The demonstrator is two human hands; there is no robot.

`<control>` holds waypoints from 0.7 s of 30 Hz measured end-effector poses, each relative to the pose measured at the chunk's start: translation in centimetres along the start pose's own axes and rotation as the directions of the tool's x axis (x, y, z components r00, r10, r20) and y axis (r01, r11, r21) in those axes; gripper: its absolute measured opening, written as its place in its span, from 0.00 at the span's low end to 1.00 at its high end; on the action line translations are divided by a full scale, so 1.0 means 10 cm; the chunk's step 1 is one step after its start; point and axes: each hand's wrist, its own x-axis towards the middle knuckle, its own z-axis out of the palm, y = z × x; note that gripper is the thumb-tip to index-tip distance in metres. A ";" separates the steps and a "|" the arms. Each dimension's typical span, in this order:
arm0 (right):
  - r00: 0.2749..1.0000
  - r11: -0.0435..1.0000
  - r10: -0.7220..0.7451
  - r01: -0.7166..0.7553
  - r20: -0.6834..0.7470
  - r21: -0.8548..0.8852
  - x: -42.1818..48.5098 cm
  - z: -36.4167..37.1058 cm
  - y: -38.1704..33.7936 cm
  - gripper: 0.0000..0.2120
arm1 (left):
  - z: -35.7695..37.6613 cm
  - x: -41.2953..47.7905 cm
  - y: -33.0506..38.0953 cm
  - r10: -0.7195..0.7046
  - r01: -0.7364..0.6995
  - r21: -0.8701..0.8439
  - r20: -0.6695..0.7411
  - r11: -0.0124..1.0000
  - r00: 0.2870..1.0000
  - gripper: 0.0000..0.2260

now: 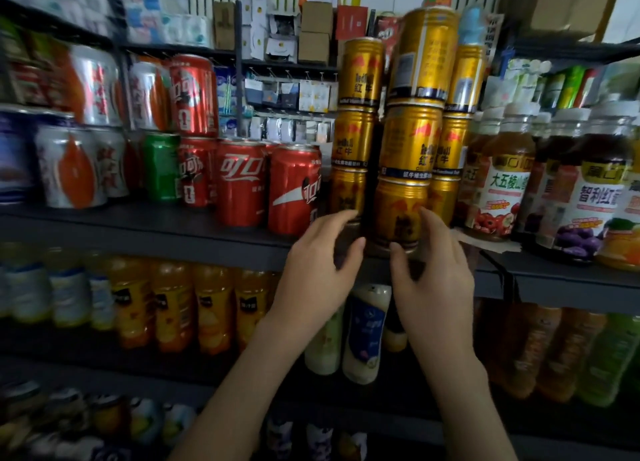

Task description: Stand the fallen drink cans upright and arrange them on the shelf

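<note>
Head view: your left hand (318,270) and right hand (438,277), fingers loosely curved, flank the lowest stacked gold metal drink can (398,211), upright; the right touches it, grip uncertain.

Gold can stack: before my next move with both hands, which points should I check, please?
1. Top gold can upright: not ok, it looks tilted.
2. Bottom front gold can upright on the shelf: ok.
3. Left grip holding a can: cannot tell; the fingers curl close to the stack.
4. Right grip holding the bottom front gold can: cannot tell.
5. Red cola cans beside the stack upright: ok.
</note>
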 end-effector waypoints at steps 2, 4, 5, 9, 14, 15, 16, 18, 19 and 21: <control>0.999 0.997 -0.040 0.040 -0.010 0.070 -0.16 0.11 -0.14 0.21 | -0.14 -0.17 -0.07 0.013 -0.013 0.001 -0.040 1.000 0.999 0.16; 0.998 0.991 -0.057 0.053 0.028 0.126 -0.31 0.27 -0.28 0.18 | -0.29 -0.34 -0.17 0.019 -0.018 0.019 -0.059 1.000 0.998 0.16; 0.997 0.987 -0.054 0.045 0.055 0.151 -0.38 0.37 -0.35 0.18 | -0.37 -0.42 -0.24 0.014 -0.012 0.030 -0.058 0.999 0.998 0.15; 0.986 0.972 -0.053 0.014 0.159 0.237 -0.67 0.81 -0.75 0.16 | -0.87 -0.73 -0.56 -0.032 0.039 0.089 -0.086 0.995 0.996 0.14; 0.964 0.944 -0.111 0.027 0.240 0.327 -1.03 1.46 -1.47 0.15 | -1.80 -1.05 -1.04 -0.129 0.142 0.186 -0.076 0.972 0.989 0.13; 0.960 0.938 -0.112 0.018 0.255 0.347 -1.09 1.60 -1.64 0.15 | -2.01 -1.11 -1.16 -0.136 0.147 0.210 -0.067 0.967 0.988 0.14; 0.955 0.928 -0.108 -0.003 0.278 0.373 -1.16 1.72 -1.82 0.15 | -2.22 -1.16 -1.26 -0.138 0.148 0.229 -0.061 0.962 0.989 0.15; 0.941 0.904 -0.111 -0.038 0.319 0.425 -1.29 1.97 -2.17 0.16 | -2.62 -1.25 -1.44 -0.135 0.144 0.254 -0.055 0.956 0.989 0.15; 0.937 0.895 -0.120 -0.042 0.329 0.444 -1.35 2.10 -2.32 0.16 | -2.81 -1.29 -1.53 -0.123 0.133 0.274 -0.054 0.953 0.991 0.15; 0.930 0.882 -0.138 -0.041 0.342 0.469 -1.46 2.35 -2.60 0.16 | -3.13 -1.34 -1.70 -0.100 0.109 0.317 -0.045 0.942 0.994 0.15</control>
